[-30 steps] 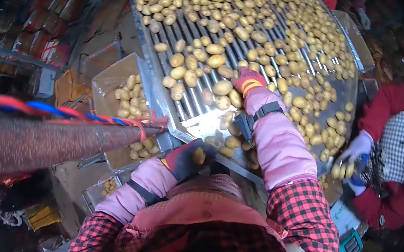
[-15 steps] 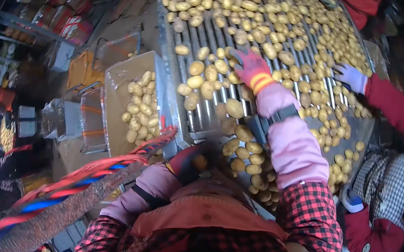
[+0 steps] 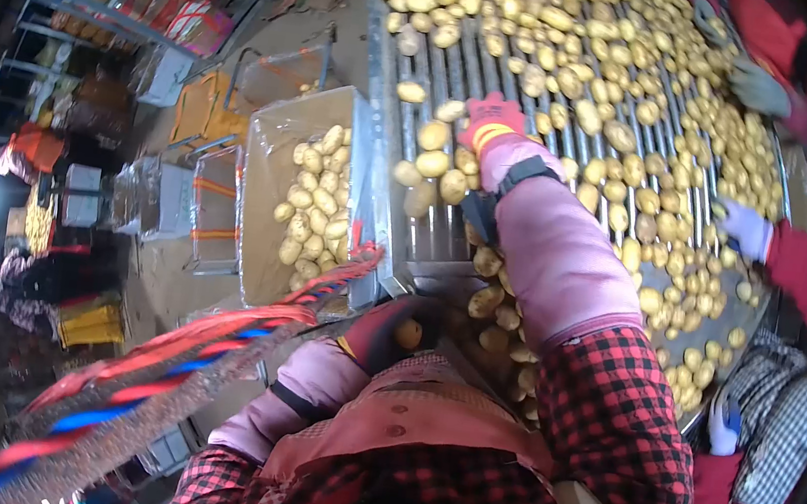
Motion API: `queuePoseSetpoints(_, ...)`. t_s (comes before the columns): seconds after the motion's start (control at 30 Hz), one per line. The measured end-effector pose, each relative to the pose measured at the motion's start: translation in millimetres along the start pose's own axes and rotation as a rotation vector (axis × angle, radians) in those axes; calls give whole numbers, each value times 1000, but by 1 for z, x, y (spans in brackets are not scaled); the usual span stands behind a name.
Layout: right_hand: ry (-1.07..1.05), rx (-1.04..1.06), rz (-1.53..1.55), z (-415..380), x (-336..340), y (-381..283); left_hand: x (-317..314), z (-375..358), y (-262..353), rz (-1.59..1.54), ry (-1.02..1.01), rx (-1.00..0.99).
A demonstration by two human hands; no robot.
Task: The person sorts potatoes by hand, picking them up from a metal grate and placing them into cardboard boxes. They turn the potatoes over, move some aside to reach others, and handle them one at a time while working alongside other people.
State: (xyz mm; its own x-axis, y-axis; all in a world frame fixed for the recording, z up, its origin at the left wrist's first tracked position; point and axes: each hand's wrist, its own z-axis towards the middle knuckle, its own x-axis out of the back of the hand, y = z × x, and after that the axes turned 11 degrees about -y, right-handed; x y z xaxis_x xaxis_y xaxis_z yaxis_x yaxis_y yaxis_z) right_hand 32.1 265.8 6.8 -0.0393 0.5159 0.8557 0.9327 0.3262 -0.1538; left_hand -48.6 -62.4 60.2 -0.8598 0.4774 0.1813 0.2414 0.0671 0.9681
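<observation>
My right hand [image 3: 493,120], in a pink glove with yellow bands, reaches over the metal rollers [image 3: 446,237] of a sorting conveyor. Its fingers are partly spread, bent down among potatoes [image 3: 435,136]; any potato beneath the palm is hidden. Close to my waist, at the conveyor's near corner, my left hand [image 3: 392,329] wears a dark and red glove. It is closed around a brownish potato [image 3: 408,333], of which one small part shows. More potatoes [image 3: 486,302] lie below my right forearm, partly covered by it.
Left of the conveyor stands a plastic-lined box [image 3: 267,175] with potatoes inside. A red and blue rope [image 3: 177,375] runs along a bar at lower left. At right, a co-worker's gloved hand [image 3: 744,230] rests by potatoes; another person's grey glove [image 3: 758,89] is farther up.
My right hand has drawn its fingers in and sits slightly farther left along the rollers, with fewer potatoes near it. My left hand stays near my waist. The whole view has shifted.
</observation>
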Motion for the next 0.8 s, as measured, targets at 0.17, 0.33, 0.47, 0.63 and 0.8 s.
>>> queuePoseSetpoints(0.17, 197, 124, 100, -57, -37, 7, -7, 17, -16, -1402, 149, 290)
queuePoseSetpoints(0.33, 366, 258, 317, -185, -62, 21, -7, 47, -14, -1421, 70, 135)
queuePoseSetpoints(0.47, 214, 154, 490, -280, -84, 26, -8, 67, -33, -1460, -113, 373)
queuePoseSetpoints(0.63, 117, 117, 507, -336, -108, 50, -40, 72, -39, -979, -411, 418)
queuePoseSetpoints(0.8, 441, 204, 643, -354, -176, 72, -42, 73, -42, -1521, -567, 520)
